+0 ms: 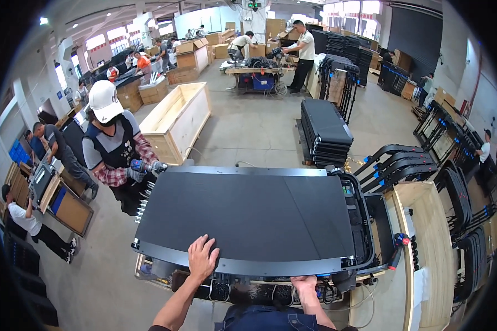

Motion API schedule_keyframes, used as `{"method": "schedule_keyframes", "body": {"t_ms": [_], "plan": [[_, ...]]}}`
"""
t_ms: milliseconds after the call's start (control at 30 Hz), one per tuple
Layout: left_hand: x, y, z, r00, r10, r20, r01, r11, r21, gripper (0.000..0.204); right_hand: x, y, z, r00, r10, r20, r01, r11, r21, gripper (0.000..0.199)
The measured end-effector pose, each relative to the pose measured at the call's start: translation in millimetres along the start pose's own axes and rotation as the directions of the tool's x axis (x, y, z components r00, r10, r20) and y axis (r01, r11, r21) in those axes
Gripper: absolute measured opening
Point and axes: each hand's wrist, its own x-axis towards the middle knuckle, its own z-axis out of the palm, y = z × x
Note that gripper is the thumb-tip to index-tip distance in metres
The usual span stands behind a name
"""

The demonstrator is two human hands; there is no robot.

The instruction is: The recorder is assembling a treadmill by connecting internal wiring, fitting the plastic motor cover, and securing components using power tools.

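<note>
A treadmill deck with a black belt (248, 215) and grey side rails lies across the bench in front of me. My left hand (203, 257) rests on it with fingers apart, partly over the near side rail (281, 268) and partly on the belt. My right hand (305, 284) is at the underside of that same rail, right of centre; the deck hides its fingers. At the deck's left end a co-worker in a white cap (106, 102) holds a blue power driver (142, 165) by a row of silver pegs (143, 201).
A red and black power tool (397, 251) sits by a wooden crate (433, 265) at right. Black treadmill frames (397, 165) and stacked decks (326, 132) stand beyond. Another wooden crate (176, 118) is behind the co-worker. Cables (373, 300) hang near my right.
</note>
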Motion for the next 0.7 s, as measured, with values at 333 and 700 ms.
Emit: {"method": "schedule_keyframes", "body": {"t_ms": [333,700], "plan": [[-1.6,0.8,1.3,0.999,-0.022,-0.032,0.022,1.000,-0.013,0.036,-8.3,2.5,13.9,0.988,-0.065,-0.141,0.058,0.997,-0.057,0.030],[-2.1,0.0,0.4,0.999,-0.035,-0.018,0.034,0.999,-0.023,0.036,-1.7,0.2,6.1,0.992,-0.064,-0.108,0.057,0.996,-0.067,0.034]]}}
